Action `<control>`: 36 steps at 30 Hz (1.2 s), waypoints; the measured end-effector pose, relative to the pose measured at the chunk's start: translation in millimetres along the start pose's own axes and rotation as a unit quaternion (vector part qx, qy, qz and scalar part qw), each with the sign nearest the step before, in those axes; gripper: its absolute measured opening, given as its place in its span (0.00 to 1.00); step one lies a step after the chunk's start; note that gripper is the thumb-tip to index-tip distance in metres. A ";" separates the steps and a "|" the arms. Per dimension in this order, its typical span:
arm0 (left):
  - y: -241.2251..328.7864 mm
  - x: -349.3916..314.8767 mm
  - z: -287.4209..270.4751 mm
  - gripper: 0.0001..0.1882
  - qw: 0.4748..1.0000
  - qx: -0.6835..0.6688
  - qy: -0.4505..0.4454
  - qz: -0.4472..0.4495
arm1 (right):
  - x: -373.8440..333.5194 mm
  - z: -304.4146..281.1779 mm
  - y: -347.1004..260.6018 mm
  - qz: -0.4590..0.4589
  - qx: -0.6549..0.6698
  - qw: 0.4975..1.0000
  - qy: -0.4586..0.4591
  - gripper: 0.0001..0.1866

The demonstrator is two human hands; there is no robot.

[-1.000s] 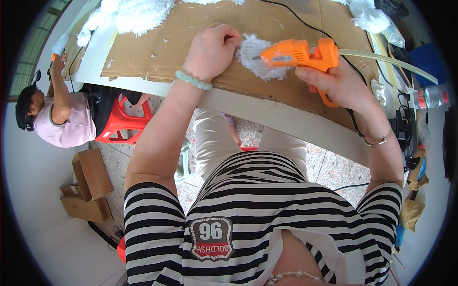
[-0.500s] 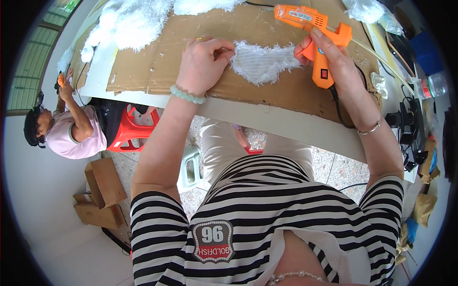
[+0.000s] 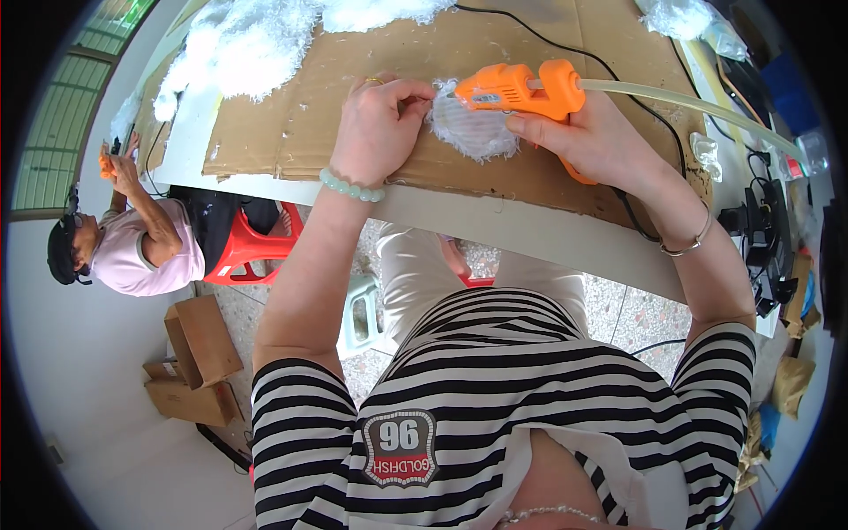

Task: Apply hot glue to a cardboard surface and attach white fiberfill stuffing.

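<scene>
My right hand (image 3: 587, 141) is wrapped round an orange hot glue gun (image 3: 521, 91), with a long pale glue stick (image 3: 680, 92) sticking out of its back. The gun's nozzle end points left, over the upper part of a piece of white fluffy fabric (image 3: 477, 132) with frayed edges. My left hand (image 3: 382, 122) pinches the left edge of this fabric between thumb and forefinger. The gun and right hand hide part of the fabric's right side. Beneath lies a sheet of brown cardboard (image 3: 309, 132).
Heaps of white fluffy material (image 3: 252, 44) lie at the far left, with a plastic-wrapped bunch (image 3: 676, 18) at the far right. A black cord (image 3: 565, 44) crosses the cardboard. A plastic bottle (image 3: 811, 155) lies right. Another person (image 3: 146, 238) sits left, holding an orange tool.
My right hand has let go of the fabric's right end and turned the glue gun, bringing its nozzle down and left to the fabric. My left hand keeps its pinch.
</scene>
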State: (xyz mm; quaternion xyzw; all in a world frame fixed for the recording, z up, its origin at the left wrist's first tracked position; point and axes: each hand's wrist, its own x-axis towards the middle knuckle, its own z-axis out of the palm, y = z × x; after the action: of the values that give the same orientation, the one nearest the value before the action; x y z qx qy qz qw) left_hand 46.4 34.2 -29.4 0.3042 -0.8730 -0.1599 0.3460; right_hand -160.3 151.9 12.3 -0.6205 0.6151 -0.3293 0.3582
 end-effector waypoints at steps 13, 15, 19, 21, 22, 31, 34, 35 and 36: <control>-2.4 -2.1 -1.7 0.08 0.999 0.019 -0.031 -0.016 | -1.2 0.3 -4.5 0.002 -0.102 0.994 0.023 0.19; -3.6 -2.5 0.5 0.04 1.000 -0.006 0.007 -0.009 | -1.1 -1.1 -3.2 -0.001 -0.097 0.995 0.024 0.19; -1.9 0.5 1.9 0.04 1.000 -0.007 -0.003 0.002 | -4.9 -4.8 5.2 -0.023 0.071 0.997 0.032 0.16; -2.9 0.0 3.6 0.04 0.999 -0.017 -0.008 -0.034 | -6.7 -6.7 5.5 -0.020 0.151 0.988 0.039 0.15; -2.7 0.4 4.6 0.04 0.999 -0.017 -0.009 -0.032 | -6.6 -8.8 6.4 -0.015 0.180 0.982 0.045 0.16; 15.2 3.7 -0.7 0.05 0.987 0.103 -0.049 0.112 | -6.1 -14.4 21.8 0.048 0.346 0.928 0.128 0.20; 15.0 6.1 -8.9 0.07 0.988 0.043 -0.040 0.142 | -4.0 -16.6 29.4 0.057 0.351 0.927 0.121 0.19; 12.1 7.6 -10.2 0.07 0.997 -0.004 -0.003 0.072 | -3.7 -16.6 29.2 0.056 0.359 0.924 0.121 0.19; 10.0 9.4 -9.8 0.06 0.998 -0.050 0.035 0.000 | -3.8 -16.4 30.0 0.055 0.366 0.921 0.122 0.19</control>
State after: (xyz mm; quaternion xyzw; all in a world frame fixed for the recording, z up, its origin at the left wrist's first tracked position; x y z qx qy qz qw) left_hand 43.6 35.1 -12.8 0.2917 -0.8513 -0.1929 0.3911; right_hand -190.2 155.4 -4.4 -0.3664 0.5234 -0.5846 0.5001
